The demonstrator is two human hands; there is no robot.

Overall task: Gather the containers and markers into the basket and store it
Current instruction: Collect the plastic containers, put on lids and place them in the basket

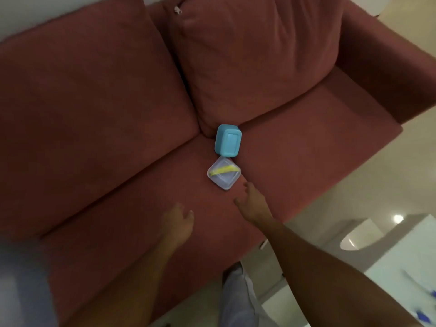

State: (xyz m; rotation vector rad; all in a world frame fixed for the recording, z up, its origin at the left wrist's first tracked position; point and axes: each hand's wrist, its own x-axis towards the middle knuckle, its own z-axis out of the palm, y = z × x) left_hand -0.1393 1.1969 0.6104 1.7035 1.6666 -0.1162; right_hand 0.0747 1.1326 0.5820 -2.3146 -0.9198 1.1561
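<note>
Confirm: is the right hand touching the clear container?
Apart. The head view shows a strip of sofa fabric between the fingertips of the right hand and the near corner of the clear container.

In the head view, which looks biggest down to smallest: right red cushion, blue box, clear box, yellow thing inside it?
Largest: right red cushion.
Then blue box and clear box, about alike, so unranked.
Smallest: yellow thing.

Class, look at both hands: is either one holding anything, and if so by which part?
Nothing is held. The right hand reaches toward the clear container without touching it; the left hand is open.
</note>
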